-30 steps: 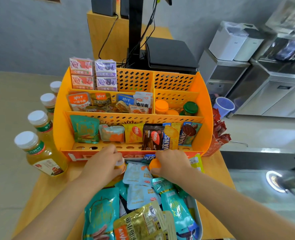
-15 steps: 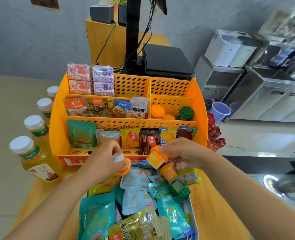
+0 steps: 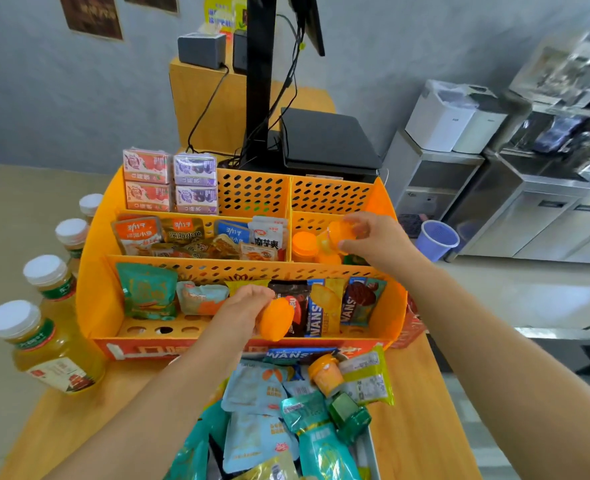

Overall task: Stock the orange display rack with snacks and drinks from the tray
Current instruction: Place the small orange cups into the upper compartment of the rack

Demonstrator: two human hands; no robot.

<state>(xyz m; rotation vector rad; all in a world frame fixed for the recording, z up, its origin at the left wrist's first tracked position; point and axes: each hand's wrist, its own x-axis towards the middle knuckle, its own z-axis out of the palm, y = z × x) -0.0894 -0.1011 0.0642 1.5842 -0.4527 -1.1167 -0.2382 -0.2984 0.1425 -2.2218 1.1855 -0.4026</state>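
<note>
Nearby, bottles (image 3: pixel 44 341) flank rack (image 3: pixel 99 271); left grip (image 3: pixel 243 311), right grip (image 3: pixel 373 237) each pinching orange cup.

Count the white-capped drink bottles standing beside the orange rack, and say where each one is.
4, in a row along the rack's left side: nearest, second, third, farthest, mostly hidden by the rack wall. More could be hidden beyond it.

Both arms stretched forward, left hand (image 3: pixel 243 308) lower with fingers curled around an orange cup (image 3: pixel 275 322), right hand (image 3: pixel 373 239) higher pinching another orange cup (image 3: pixel 338 233).
</note>
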